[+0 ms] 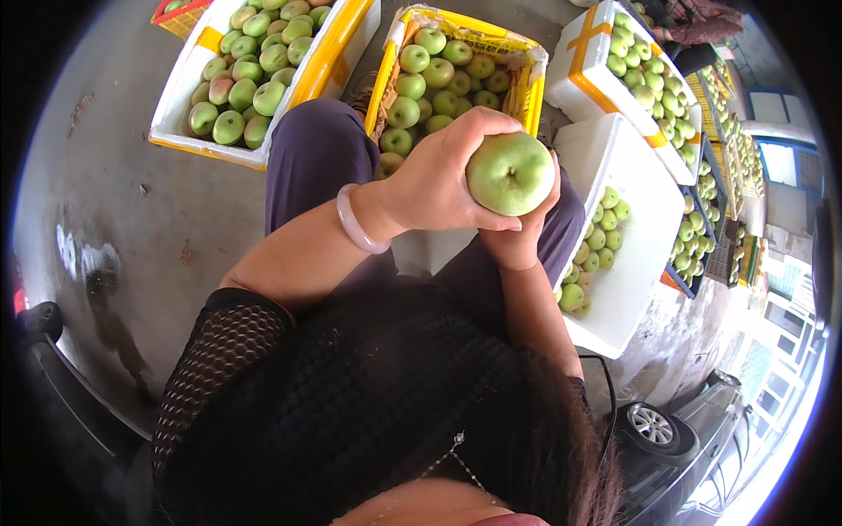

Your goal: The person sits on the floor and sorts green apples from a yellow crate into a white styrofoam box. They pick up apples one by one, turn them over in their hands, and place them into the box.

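Note:
A large green apple [510, 174] is held up in front of me, its dimpled end facing the camera. My left hand [444, 174], with a pale bangle on the wrist, grips it with the fingers above and the thumb below. My right hand [520, 240] is partly hidden behind it, its fingers along the apple's right side. Beyond my hands, between my knees, stands a yellow crate [539, 85] of green and reddish apples. At the upper left a white foam box [220, 150] with yellow tape holds many more apples.
To the right stands a white foam box [641, 230] with apples at one side; another taped foam box [572, 72] of apples is behind it. More filled crates [717, 161] line the far right. A person [704, 26] is at the upper right, a parked car [691, 434] at the lower right.

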`<state>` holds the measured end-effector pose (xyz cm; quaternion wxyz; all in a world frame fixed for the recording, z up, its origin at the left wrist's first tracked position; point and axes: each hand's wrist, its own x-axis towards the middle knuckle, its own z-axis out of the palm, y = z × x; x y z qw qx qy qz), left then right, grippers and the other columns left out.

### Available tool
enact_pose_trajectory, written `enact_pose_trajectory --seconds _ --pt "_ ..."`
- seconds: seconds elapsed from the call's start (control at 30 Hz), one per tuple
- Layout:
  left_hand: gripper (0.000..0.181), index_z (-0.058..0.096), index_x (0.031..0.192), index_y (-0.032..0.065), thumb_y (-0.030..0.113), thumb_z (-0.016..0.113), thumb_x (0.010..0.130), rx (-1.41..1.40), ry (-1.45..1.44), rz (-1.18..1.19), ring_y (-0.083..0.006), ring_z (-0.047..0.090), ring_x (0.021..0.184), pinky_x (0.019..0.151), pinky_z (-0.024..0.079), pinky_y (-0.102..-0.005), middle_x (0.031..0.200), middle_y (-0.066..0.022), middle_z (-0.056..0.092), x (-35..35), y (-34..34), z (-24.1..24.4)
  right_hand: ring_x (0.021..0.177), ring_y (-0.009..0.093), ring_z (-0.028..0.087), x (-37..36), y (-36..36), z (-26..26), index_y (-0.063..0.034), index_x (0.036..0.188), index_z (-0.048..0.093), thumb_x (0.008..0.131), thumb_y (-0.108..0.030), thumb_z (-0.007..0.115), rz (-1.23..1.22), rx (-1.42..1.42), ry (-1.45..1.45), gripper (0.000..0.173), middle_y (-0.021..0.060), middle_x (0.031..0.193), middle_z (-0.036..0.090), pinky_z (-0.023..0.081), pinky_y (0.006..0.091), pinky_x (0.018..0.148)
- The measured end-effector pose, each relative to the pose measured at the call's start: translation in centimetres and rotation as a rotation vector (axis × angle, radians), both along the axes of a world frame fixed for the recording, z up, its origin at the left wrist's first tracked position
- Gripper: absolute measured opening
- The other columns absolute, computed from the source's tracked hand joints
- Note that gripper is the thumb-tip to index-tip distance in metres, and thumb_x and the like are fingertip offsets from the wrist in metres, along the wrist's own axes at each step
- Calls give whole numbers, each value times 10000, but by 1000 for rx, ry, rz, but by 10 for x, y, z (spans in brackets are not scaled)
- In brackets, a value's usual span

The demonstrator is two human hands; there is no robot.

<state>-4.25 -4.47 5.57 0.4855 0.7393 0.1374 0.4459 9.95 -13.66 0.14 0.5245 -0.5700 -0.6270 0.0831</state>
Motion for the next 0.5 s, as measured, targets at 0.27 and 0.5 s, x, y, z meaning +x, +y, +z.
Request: enact_pose_trajectory --seconds 0.27,0.5 --pt "628 585 1191 42 609 518 930 -1291 -322 -510 -155 572 541 486 444 -242 942 -130 689 -10 6 -12 1232 304 519 -4 -2 1 -12 1467 188 635 -89 887 -67 -39 -82 1089 185 1402 423 456 435 987" --pt "669 516 1285 77 613 578 888 -1227 -359 -697 -185 588 685 566 466 -266 1021 -125 652 -9 8 -22 1266 303 483 -4 -13 7 -32 1485 156 674 -40 824 -28 -101 -30 1051 187 1430 384 441 433 999"
